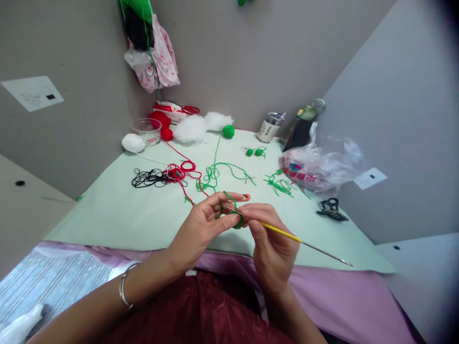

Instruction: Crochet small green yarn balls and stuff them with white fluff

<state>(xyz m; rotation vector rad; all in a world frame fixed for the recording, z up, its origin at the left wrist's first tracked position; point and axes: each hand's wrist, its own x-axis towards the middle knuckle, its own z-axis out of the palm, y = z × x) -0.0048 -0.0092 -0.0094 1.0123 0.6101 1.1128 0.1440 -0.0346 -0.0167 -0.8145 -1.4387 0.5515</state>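
Left hand (211, 217) of the person pinches the small green crochet piece (237, 220) between thumb and fingers, green yarn looped over the index finger. Right hand (274, 239) grips the yellow-handled hook (283, 231), its near end pointing right; its far end meets the green piece, which lies between both sets of fingertips. At the far left, a clear tub (152, 138) holds something red and white, too small to identify. Far right of centre, a labelled can (266, 131) holds pens. To the right sits a plastic bag (304, 167), its contents unclear. Fingers partly hide the green piece; the hanging pink bag (165, 52) is cut off above.
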